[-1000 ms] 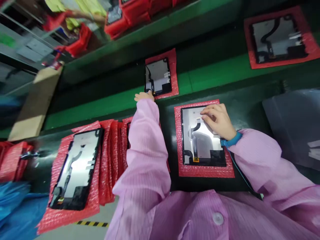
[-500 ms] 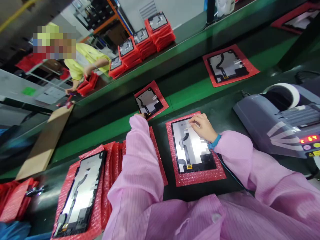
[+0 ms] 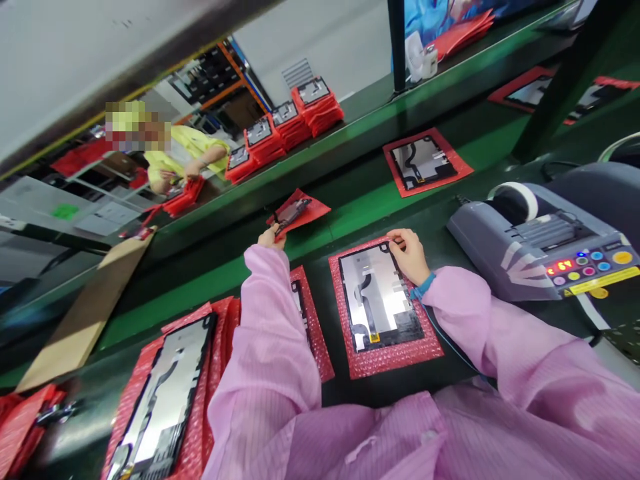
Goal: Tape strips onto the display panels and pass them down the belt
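Note:
My left hand (image 3: 271,238) grips the near edge of a small-looking panel (image 3: 293,215), which is tilted up over its red sheet (image 3: 315,211) on the green belt. My right hand (image 3: 410,255) rests at the upper right corner of a silver and black panel (image 3: 385,293), thumb and fingers closed at its edge. That panel lies flat on a red bubble sheet (image 3: 357,367) in front of me. Under my left forearm, another panel (image 3: 300,300) shows in part on a red bubble sheet.
A grey tape machine (image 3: 540,240) stands at the right. At the left lies a panel (image 3: 170,380) on piled red sheets, near a wooden board (image 3: 90,313). Across the belt are stacked panels (image 3: 285,117) and a person in yellow (image 3: 190,150). Another panel (image 3: 425,160) lies on the belt.
The panel at my left hand has gone from lying flat to tilted up. My right hand has shifted to the near panel's corner. The view has turned to the right.

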The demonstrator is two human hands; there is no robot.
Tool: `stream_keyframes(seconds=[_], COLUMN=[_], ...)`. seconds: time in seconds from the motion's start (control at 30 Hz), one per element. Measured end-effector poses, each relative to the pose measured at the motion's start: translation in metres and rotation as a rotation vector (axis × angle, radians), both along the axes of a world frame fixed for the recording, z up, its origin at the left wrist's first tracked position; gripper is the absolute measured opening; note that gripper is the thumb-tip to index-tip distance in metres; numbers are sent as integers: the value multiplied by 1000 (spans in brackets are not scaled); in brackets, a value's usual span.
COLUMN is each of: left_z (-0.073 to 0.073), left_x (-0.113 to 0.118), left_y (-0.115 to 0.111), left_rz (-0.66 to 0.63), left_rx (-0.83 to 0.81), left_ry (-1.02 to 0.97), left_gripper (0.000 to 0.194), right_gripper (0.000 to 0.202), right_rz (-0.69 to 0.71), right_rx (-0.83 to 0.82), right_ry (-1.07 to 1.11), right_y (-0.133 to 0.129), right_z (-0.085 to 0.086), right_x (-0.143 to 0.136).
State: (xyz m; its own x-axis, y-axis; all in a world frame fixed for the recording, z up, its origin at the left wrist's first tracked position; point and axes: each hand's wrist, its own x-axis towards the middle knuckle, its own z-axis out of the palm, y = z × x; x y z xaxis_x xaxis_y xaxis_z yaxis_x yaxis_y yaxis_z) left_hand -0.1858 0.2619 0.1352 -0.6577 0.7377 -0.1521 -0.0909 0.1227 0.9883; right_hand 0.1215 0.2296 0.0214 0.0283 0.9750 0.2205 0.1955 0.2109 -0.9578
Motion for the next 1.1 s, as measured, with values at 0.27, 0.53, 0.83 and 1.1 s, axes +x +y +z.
stream_keyframes(seconds=[0.27,0.53,0.83,1.1], left_z=[10,-23,-84,-112], left_x=[77,220,220,176], left_y=[-82,-203,-255,-248], left_rz=[-185,-521,-647,-155], left_rx=[159,42,16,-311], left_ry=[-243,-700,-442,789], left_gripper=[15,22,75,49], right_gripper=[45,54,62,43], right_rz=[305,304,278,144], right_rx=[-602,-566,-776,-640], right_ry=[599,750,577,341], right_y=[-57,-122,-147,-147], right_z=[37,46,57,56], right_x=[44,88,145,150])
